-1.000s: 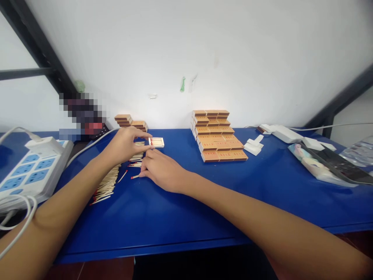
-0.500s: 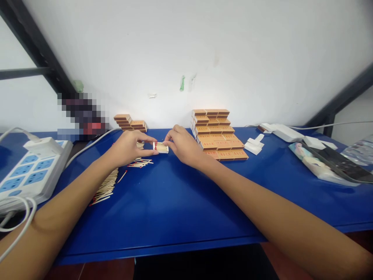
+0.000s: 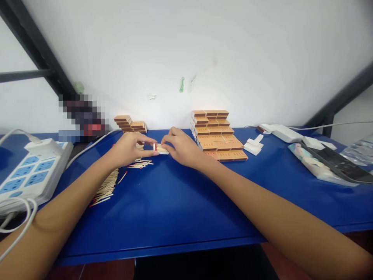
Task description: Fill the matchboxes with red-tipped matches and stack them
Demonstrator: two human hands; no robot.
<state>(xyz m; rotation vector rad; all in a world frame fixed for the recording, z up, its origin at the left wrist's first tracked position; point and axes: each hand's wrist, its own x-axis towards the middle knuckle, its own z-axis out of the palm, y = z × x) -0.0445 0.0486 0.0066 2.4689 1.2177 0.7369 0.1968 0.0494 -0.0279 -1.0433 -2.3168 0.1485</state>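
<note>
Holding a small match tray between two hands

Steadying the open match tray (image 3: 160, 148) near the far edge of the desk (image 3: 180, 202), the left hand (image 3: 128, 147) is pinching its left end and the right hand (image 3: 182, 147) is closing a narrow grip on its right end. Both grips should be staying light and level, I think, so the matches are not spilling onto the loose matches (image 3: 107, 186) beside.

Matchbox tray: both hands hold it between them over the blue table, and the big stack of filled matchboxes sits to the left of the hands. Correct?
Not quite. The head view shows the left hand and right hand holding the matchbox tray over the blue table, but the big stack of matchboxes sits to their right.
</note>
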